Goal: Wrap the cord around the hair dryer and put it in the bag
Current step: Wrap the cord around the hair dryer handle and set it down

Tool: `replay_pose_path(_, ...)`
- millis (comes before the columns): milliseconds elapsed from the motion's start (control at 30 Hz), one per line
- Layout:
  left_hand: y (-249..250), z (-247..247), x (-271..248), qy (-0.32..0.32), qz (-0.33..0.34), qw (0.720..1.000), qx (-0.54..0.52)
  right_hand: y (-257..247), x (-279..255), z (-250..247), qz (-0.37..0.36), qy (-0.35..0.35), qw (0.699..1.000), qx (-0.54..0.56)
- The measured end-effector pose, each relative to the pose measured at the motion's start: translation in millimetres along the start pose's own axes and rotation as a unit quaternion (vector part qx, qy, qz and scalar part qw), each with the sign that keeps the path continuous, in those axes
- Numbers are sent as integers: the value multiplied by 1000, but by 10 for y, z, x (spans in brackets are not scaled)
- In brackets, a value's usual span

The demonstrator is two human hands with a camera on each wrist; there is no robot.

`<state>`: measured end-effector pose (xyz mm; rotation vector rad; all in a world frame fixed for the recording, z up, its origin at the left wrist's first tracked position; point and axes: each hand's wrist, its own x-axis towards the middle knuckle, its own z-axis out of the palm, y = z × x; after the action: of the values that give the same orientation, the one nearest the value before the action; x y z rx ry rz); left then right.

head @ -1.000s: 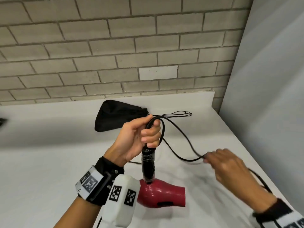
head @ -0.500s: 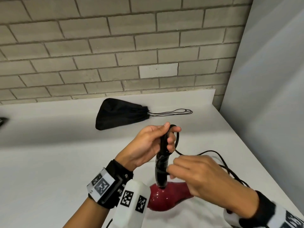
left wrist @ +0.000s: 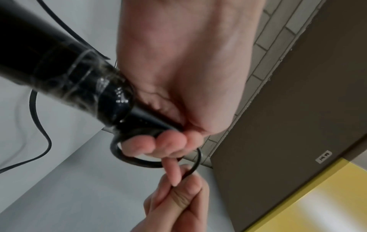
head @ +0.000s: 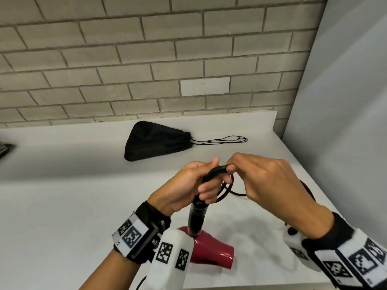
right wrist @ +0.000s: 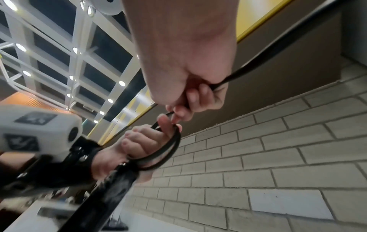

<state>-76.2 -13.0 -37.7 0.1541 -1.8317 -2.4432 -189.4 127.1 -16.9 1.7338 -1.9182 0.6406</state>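
A red hair dryer stands nozzle-down on the white counter, its black handle pointing up. My left hand grips the top of the handle and holds loops of the black cord against it. My right hand pinches the cord just above the left fingers. In the left wrist view the cord loop hangs under my left fingers. In the right wrist view the cord runs back from my right hand. The black drawstring bag lies flat behind.
A brick wall backs the counter and a grey panel closes off the right side. The bag's drawstrings trail to the right. Slack cord lies on the counter behind my right wrist. A dark object sits at the far left edge.
My right hand went from stretching the cord out at the right, to the middle of the handle, then up to its top, laying cord there. The left hand kept its grip.
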Motion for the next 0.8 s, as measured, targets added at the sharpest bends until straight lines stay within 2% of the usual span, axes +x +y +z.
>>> replay_pose_path(67, 10, 13, -12, -7, -6, 1000, -9, 76, 40, 12, 34, -15, 998, 48)
replay_pose_path(100, 18, 24, -23, -16, -2, 1000, -17, 124, 65, 7, 64, -39, 990, 121)
replay_pose_path(167, 44, 14, -57, -28, 20, 998, -58, 195, 94, 37, 105, -115, 937, 312)
replay_pose_path(200, 52, 4, -55, -29, 33, 995, -85, 202, 81, 51, 106, -158, 911, 367)
replay_pose_path(267, 82, -25, -36, -12, 50, 990, -131, 149, 18, 141, 88, -229, 877, 413)
replay_pose_path(300, 93, -31, -16, -2, 53, 988, -143, 99, -13, 187, 104, -238, 858, 444)
replay_pose_path(367, 106, -29, 6, 4, 52, 987, -151, 13, -45, 254, 148, -211, 816, 518)
replay_pose_path(400, 102, -30, 10, 1, 50, 987, -152, -7, -52, 261, 153, -199, 806, 537)
replay_pose_path(567, 62, -54, -51, -43, 74, 988, -125, 27, -12, 167, 114, -241, 796, 544)
replay_pose_path(667, 66, -40, -67, -57, 88, 986, -130, 37, 34, 123, 140, -244, 767, 577)
replay_pose_path(800, 95, -92, -55, -45, 82, 986, -141, 117, 55, 98, 195, -262, 766, 554)
